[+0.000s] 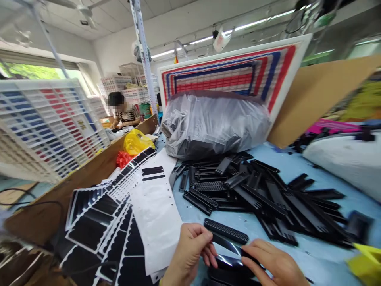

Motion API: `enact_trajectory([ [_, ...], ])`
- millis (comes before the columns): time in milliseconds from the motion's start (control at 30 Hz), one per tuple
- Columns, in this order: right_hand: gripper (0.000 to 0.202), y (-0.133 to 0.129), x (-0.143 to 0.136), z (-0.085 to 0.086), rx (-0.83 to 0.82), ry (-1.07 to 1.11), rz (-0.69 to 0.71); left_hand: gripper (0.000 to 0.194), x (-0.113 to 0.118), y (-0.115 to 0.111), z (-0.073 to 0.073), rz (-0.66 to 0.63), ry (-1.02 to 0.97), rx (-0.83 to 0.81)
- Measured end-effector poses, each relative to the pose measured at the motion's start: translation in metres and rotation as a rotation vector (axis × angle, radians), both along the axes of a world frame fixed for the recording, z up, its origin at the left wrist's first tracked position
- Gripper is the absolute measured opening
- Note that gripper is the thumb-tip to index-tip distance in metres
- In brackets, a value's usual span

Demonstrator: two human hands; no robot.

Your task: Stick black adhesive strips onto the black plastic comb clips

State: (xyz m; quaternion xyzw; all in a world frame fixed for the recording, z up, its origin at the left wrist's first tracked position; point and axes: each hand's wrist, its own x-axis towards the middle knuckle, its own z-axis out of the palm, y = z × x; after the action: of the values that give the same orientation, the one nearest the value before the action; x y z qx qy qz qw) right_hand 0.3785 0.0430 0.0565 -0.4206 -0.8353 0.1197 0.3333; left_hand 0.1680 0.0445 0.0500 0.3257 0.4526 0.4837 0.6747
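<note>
Low in the view, my left hand [193, 247] is closed in a pinch at the left end of a glossy black strip [228, 261]. At its other end, my right hand [272, 260] grips it between thumb and fingers. The strip looks thin and shiny; I cannot tell if it is one piece or two. Just beyond my hands lies a narrow black plastic piece [226, 230] with a textured face. More black parts, partly hidden, lie beneath my hands. Left of my left hand is a white backing sheet [157, 226] with a few black strips stuck near its top.
A loose heap of black plastic pieces [238, 186] covers the blue table [272, 159]. Behind it sits a filled clear plastic bag [217, 123] against a striped crate [220, 77]. Sheets of black stickers [95, 224] spread leftward beside a wooden board [71, 178]. Another person [125, 113] sits farther back.
</note>
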Motion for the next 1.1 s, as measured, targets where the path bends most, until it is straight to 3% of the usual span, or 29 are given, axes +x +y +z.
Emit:
enact_trajectory([
  [100, 0.026, -0.005, 0.006, 0.005, 0.07, -0.052, -0.031, 0.046, -0.003, 0.009, -0.011, -0.048, 0.261, 0.02],
  [167, 0.03, -0.006, 0.017, 0.004, 0.079, -0.054, -0.105, 0.043, -0.009, 0.017, -0.018, 0.011, 0.469, 0.071],
  [233, 0.028, -0.005, 0.032, 0.005, 0.026, -0.02, -0.188, 0.032, -0.017, 0.025, -0.022, 0.079, 0.661, 0.18],
  [300, 0.022, -0.001, 0.045, 0.009, -0.09, 0.022, -0.262, 0.014, -0.023, 0.033, -0.025, 0.045, 0.842, 0.31],
  [400, 0.019, 0.01, 0.052, 0.017, -0.254, 0.059, -0.336, 0.036, -0.023, 0.043, -0.027, -0.101, 0.98, 0.396],
  [567, 0.024, 0.031, 0.034, 0.01, -0.346, 0.025, -0.279, 0.024, -0.011, 0.053, -0.027, -0.241, 1.017, 0.43],
  [767, 0.021, 0.038, 0.01, -0.01, -0.357, -0.094, -0.101, 0.022, -0.02, 0.039, -0.03, -0.319, 1.025, 0.431],
  [900, 0.021, 0.03, 0.007, -0.017, -0.373, -0.134, -0.019, 0.028, -0.024, 0.027, -0.036, -0.309, 1.005, 0.382],
  [1100, 0.022, 0.031, 0.011, -0.02, -0.333, -0.184, 0.0, 0.033, -0.023, 0.021, -0.039, -0.206, 0.749, 0.219],
])
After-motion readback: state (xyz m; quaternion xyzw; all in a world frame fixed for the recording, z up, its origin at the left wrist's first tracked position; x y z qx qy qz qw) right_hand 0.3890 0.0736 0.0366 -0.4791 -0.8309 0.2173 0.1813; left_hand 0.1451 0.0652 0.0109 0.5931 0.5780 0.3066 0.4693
